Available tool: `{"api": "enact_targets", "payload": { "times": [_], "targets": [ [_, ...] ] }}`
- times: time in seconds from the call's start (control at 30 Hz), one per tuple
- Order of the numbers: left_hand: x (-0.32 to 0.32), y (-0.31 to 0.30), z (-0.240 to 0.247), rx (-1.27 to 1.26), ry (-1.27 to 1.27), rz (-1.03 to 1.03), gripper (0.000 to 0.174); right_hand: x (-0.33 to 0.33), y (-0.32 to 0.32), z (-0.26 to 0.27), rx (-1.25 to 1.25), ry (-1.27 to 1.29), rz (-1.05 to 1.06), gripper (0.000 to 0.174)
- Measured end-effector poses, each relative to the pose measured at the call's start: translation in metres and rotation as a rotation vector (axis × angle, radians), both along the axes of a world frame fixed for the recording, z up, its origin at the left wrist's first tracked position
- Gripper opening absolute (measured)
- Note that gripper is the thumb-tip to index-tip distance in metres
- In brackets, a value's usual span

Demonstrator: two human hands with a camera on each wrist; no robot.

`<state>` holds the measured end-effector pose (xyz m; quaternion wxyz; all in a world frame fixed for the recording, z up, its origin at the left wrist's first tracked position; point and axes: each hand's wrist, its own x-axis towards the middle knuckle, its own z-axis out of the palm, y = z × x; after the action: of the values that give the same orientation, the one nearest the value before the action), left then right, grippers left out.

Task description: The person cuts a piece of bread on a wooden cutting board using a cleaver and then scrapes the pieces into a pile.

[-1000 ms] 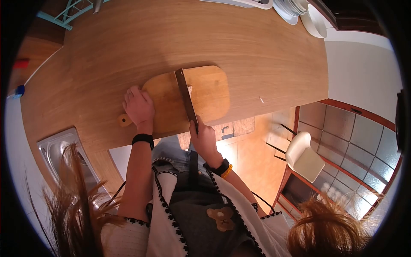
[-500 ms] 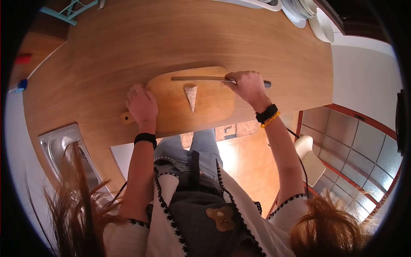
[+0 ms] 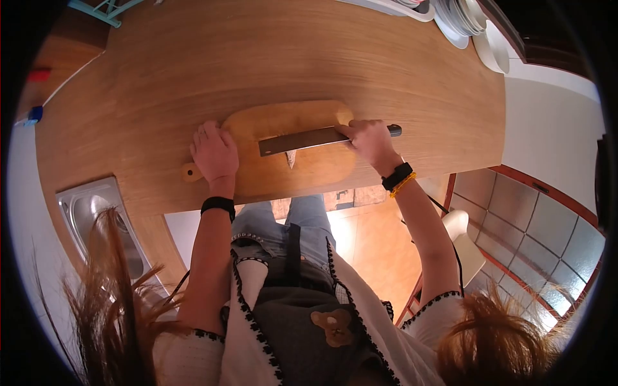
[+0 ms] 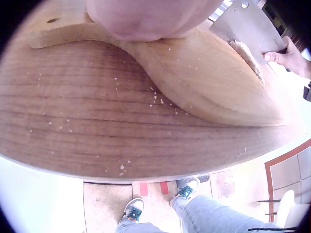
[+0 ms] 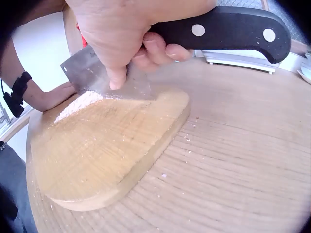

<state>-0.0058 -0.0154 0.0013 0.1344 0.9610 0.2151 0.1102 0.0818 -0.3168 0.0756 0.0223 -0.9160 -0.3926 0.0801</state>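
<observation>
A large flat-bladed kitchen knife (image 3: 301, 141) lies crosswise over the cutting board (image 3: 325, 168), its tip toward the left. My right hand (image 3: 373, 143) grips it where the blade meets the black handle (image 5: 233, 31), with a finger along the blade. Partly under the blade is a narrow wedge-shaped piece of food (image 3: 291, 159), pale and crumbly; its far end is hidden by the knife. In the right wrist view the blade's edge is right at the wedge (image 5: 80, 104). My left hand (image 3: 215, 154) rests on the board's left end, beside its holed handle (image 3: 191, 172).
Crumbs (image 4: 155, 99) are scattered on the wooden counter (image 3: 193, 77) by the board. A metal sink (image 3: 103, 219) is set in at the near left. Stacked plates (image 3: 458, 22) and a white bowl (image 3: 492, 48) stand at the far right. A pale chair (image 3: 467, 248) is beyond the counter.
My right hand has swung the knife from pointing away to lying crosswise, first beyond the wedge, then back toward me over its far part. The left hand has stayed on the board.
</observation>
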Motion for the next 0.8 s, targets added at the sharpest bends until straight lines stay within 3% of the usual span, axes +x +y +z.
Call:
{"api": "enact_targets", "payload": {
  "times": [0.13, 0.2, 0.23, 0.3, 0.33, 0.47, 0.5, 0.67, 0.8],
  "targets": [
    [-0.001, 0.001, 0.002, -0.012, -0.020, -0.023, 0.011, -0.004, 0.001, 0.004, -0.002, 0.004, -0.029, 0.018],
    [-0.002, 0.001, 0.002, -0.012, -0.013, -0.023, 0.010, -0.009, 0.003, 0.006, 0.273, 0.076, -0.234, 0.016],
    [-0.002, 0.001, 0.002, 0.002, -0.004, -0.023, 0.009, -0.015, 0.005, 0.009, 0.271, 0.079, -0.234, 0.016],
    [-0.002, 0.001, 0.001, 0.012, 0.006, -0.021, 0.009, -0.034, 0.010, 0.018, 0.464, 0.121, -0.510, 0.013],
    [-0.002, 0.001, 0.001, 0.013, 0.006, -0.024, 0.009, -0.048, 0.010, 0.017, 0.461, 0.121, -0.510, 0.013],
    [-0.002, 0.001, 0.002, 0.014, 0.017, -0.017, 0.009, -0.109, 0.028, 0.030, 0.742, 0.727, -1.132, 0.013],
    [-0.002, 0.001, 0.001, 0.011, 0.016, -0.017, 0.009, -0.124, 0.033, 0.024, 0.799, 0.731, -1.198, 0.015],
    [-0.002, 0.001, 0.000, -0.006, -0.041, -0.018, 0.011, -0.164, 0.057, -0.002, 0.608, 0.439, -1.180, 0.026],
    [-0.004, 0.000, 0.001, -0.008, 0.034, -0.024, 0.012, -0.168, 0.077, -0.006, 0.561, 0.329, -1.166, 0.018]
  ]
}}
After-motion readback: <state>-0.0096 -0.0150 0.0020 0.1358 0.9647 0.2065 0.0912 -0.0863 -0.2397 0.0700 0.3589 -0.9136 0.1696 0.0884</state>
